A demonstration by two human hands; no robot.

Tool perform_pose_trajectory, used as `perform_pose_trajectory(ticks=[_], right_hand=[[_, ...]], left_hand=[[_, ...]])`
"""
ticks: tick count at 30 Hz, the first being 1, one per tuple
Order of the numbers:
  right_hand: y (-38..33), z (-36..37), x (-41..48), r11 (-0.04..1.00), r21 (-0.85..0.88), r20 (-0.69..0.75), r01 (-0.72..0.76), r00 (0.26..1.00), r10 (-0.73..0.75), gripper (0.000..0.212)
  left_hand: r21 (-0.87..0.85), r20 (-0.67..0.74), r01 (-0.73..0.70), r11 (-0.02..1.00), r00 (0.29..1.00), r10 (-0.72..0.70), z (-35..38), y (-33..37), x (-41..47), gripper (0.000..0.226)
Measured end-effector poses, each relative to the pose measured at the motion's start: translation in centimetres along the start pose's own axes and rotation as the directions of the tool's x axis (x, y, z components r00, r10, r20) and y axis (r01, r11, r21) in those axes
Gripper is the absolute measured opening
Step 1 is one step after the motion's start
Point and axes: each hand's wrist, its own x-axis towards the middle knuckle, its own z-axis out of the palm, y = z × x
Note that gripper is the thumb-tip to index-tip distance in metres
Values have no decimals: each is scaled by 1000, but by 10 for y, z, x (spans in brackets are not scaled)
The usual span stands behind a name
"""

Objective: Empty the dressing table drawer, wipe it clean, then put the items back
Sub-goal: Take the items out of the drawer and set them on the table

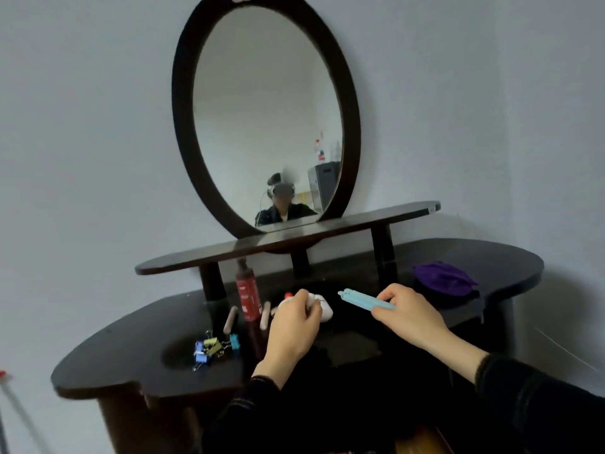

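- Pale grey walls stood behind a dark dressing table (343, 358) with one oval mirror (266, 116) and one raised shelf (284, 242) on three posts
- One red bottle (247, 298) stood upright on the tabletop, under the shelf's left part; it serves as the landmark below
- Two tan cylindrical sticks (230, 319) lay flanking the red bottle, one just left, one just right
- A small heap of binder clips (212, 348) lay in front of the red bottle and to its left: blue, yellow-green and teal ones, too tangled to count surely
- One purple cloth (443, 278) lay crumpled far right of the red bottle, well apart from everything else
- One white object (324, 309), blurred, sat just right of the red bottle; the left hand (294, 332) had its fingers curled onto it, pinching it from above
- A tiny red-tipped thing (288, 294) showed behind that hand, unclear
- The right hand (409, 314), right of the red bottle, pinched one end of two light-blue clips (365, 299) held side by side, raised above the tabletop
- A wooden edge (422, 442) below the tabletop, at the bottom of the view, might have been the drawer; I could not tell what it held
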Motion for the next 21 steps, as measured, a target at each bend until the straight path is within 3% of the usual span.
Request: perform_pose_trajectory(ticks=[6, 12, 17, 19, 21], right_hand=[[-9, 35, 51, 959, -273, -57, -80, 996, 67, 24], [-22, 68, 67, 887, -439, 18, 144, 988, -152, 33], [-17, 65, 61, 911, -370, -8, 185, 979, -203, 38], [-14, 62, 59, 954, -260, -58, 149, 984, -170, 36], [-12, 56, 59, 994, -42, -106, 102, 989, -106, 31]], left_hand=[[100, 23, -36, 994, 999, 33, 13, -17, 14, 33], [163, 20, -16, 986, 1000, 13, 14, -18, 13, 32], [112, 36, -38, 993, 999, 34, 10, -11, 10, 16], [129, 43, -67, 989, 997, 62, 10, -9, 8, 10], [155, 65, -101, 983, 994, 92, 9, -9, 7, 2]])
